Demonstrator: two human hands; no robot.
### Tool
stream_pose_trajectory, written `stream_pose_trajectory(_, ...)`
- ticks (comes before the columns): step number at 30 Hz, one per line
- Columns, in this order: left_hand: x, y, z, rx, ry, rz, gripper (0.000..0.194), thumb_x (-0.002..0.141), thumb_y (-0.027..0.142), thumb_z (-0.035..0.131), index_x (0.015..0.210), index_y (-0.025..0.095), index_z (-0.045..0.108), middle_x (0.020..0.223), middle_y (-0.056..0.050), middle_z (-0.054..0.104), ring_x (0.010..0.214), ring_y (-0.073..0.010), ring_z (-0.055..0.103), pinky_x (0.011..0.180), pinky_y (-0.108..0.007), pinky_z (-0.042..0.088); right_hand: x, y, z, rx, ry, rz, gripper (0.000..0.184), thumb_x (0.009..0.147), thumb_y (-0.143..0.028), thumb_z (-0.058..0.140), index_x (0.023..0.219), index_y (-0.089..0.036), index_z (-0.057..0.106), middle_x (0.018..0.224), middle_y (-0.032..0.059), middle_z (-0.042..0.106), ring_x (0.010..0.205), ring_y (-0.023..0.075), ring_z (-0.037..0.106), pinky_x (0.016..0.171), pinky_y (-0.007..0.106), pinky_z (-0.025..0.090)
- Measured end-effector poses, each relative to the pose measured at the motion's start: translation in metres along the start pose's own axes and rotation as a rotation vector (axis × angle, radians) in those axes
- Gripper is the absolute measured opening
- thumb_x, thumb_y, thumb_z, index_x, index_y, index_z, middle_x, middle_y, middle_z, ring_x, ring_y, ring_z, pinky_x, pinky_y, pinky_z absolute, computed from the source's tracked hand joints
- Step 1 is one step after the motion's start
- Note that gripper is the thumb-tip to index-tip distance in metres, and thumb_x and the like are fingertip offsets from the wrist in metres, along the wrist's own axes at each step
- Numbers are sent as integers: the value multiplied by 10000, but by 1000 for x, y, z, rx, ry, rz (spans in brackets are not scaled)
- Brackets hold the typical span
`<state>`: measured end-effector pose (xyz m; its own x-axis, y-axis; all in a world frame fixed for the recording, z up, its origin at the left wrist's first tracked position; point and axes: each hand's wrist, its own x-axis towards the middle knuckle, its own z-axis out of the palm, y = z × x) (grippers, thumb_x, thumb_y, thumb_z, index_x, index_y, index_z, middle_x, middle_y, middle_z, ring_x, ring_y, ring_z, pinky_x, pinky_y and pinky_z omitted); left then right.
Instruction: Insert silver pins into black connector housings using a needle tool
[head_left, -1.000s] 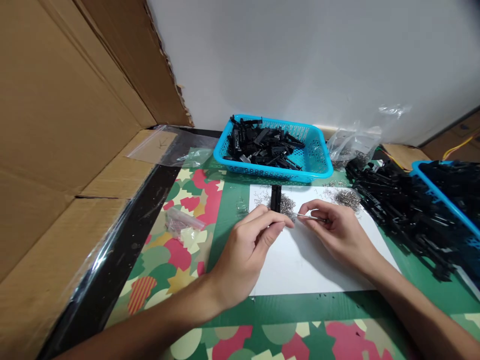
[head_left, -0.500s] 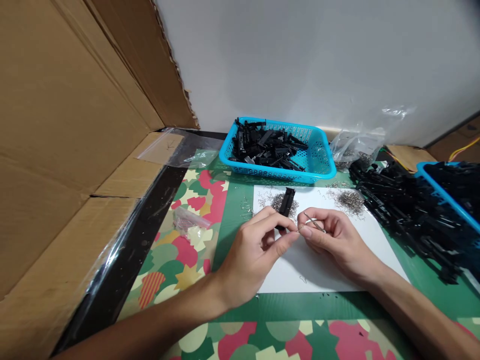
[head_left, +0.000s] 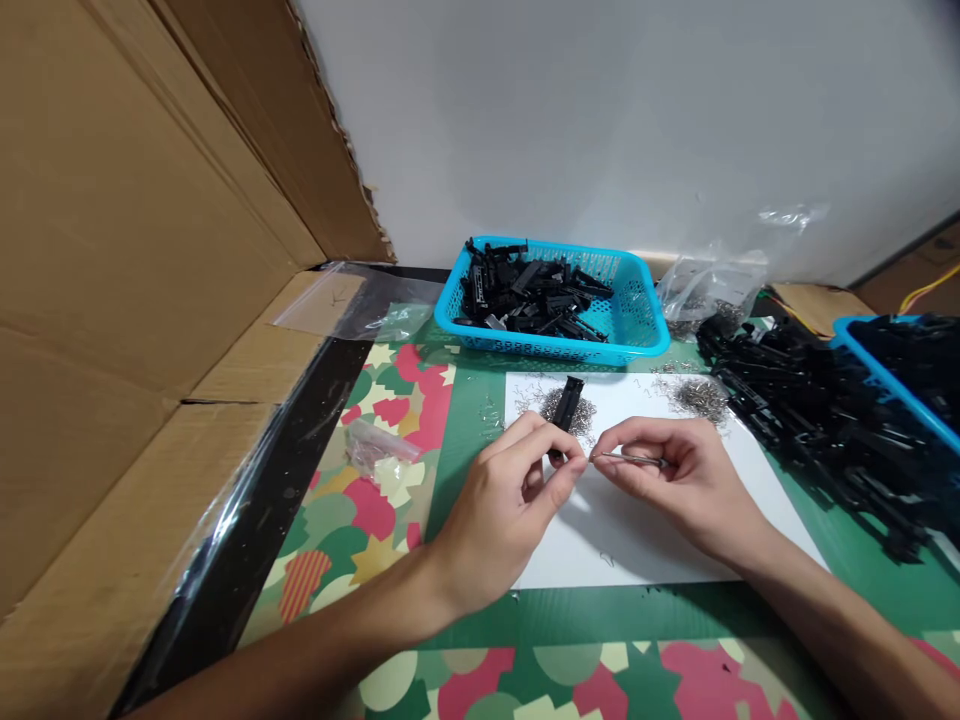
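My left hand (head_left: 502, 510) is closed over a long black plastic part (head_left: 570, 402), whose far end sticks up past the fingers. Its thumb and forefinger pinch together at the tips; whatever tiny piece lies between them is too small to make out. My right hand (head_left: 682, 480) is closed on a slim metal tool (head_left: 634, 459), possibly tweezers, lying nearly level and pointing at the left fingertips. Both hands are above a white sheet (head_left: 630, 545). Behind them on the sheet are a pile of small metal springs or pins (head_left: 587, 412) and another similar pile (head_left: 701, 398).
A blue basket (head_left: 551, 350) of black parts stands behind the sheet. Loose black parts (head_left: 817, 430) heap up at the right beside a second blue basket (head_left: 896, 375). Clear plastic bags (head_left: 379, 450) lie at left, and cardboard (head_left: 135, 300) walls that side.
The metal tool in my right hand has swung from slanting upward to nearly level, its tip now at the left fingertips. The right fingers have shifted slightly; the left hand keeps its grip.
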<state>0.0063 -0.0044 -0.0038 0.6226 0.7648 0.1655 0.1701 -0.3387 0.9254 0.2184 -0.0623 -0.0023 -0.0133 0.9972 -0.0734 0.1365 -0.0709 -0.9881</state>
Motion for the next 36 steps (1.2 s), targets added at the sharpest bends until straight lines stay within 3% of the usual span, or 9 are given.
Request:
stream_pose_trajectory(5, -1, -3, 0, 39, -38, -2, 123, 1108, 238, 595, 1041, 221, 697, 950, 30, 552, 718, -102, 503, 685, -256, 400, 0, -3, -1, -45, 17, -12, 220, 954, -385, 756, 907, -177, 805, 573, -53, 412, 529, 93, 289, 486, 243, 198)
stream_pose_trajectory(11, 1, -1, -2, 75, -94, -40, 181, 1136, 316, 546, 1068, 232, 691, 1005, 12, 597, 779, -125, 556, 736, -277, 431, -2, -4, 0, -141, 42, -104, 106, 917, -240, 730, 886, -167, 800, 538, -80, 361, 499, 83, 251, 472, 241, 176)
stream_pose_trajectory(14, 2, 2, -5, 36, -108, -44, 267, 1160, 352, 464, 1163, 258, 713, 1059, -16, 633, 874, -159, 601, 792, -297, 463, -7, -2, 2, -278, 148, -253, 84, 916, -206, 719, 893, -184, 797, 533, -86, 354, 479, 84, 230, 449, 247, 169)
stream_pose_trajectory(17, 1, 2, -5, -54, -109, -74, 302, 1163, 369, 433, 1310, 297, 687, 1097, -37, 654, 807, -156, 591, 708, -287, 469, -11, 0, 3, -490, 280, -491, 67, 919, -181, 728, 911, -210, 787, 506, -88, 402, 442, 89, 274, 431, 248, 237)
stream_pose_trajectory(19, 0, 0, -4, -153, -90, -113, 335, 1140, 377, 508, 1469, 340, 557, 1124, -36, 665, 690, -125, 544, 608, -264, 440, -12, 0, 5, -592, 345, -614, 71, 936, -177, 727, 916, -224, 776, 497, -80, 472, 423, 93, 357, 434, 243, 303)
stream_pose_trajectory(22, -1, -3, 1, -296, -54, -144, 562, 1074, 347, 653, 1560, 384, 374, 1111, -23, 672, 612, -93, 495, 531, -231, 393, -13, -1, 7, -673, 396, -699, 82, 975, -177, 710, 948, -237, 759, 517, -66, 575, 418, 94, 447, 455, 240, 373)
stream_pose_trajectory(26, 0, -2, 4, -342, -51, -170, 715, 1006, 266, 736, 1590, 378, 339, 992, 11, 658, 569, -74, 438, 509, -223, 349, -11, -2, 6, -702, 279, -786, 120, 1002, -119, 661, 1017, -223, 720, 543, -72, 617, 412, 87, 468, 483, 239, 401)
stream_pose_trajectory(31, 0, -8, 4, -287, -40, -110, 676, 977, 191, 738, 1584, 325, 472, 1046, -11, 677, 599, -68, 422, 509, -213, 343, -10, 2, 2, -750, 145, -875, 126, 1030, -83, 615, 1052, -195, 669, 607, -49, 656, 449, 102, 495, 496, 251, 393)
stream_pose_trajectory(36, -3, -16, 3, -172, -18, -35, 641, 977, 202, 759, 1575, 303, 552, 1104, -44, 712, 645, -90, 511, 590, -230, 485, -10, 10, -5, -786, 21, -895, 157, 1037, -51, 572, 1125, -170, 625, 661, -29, 681, 491, 113, 511, 516, 279, 394)
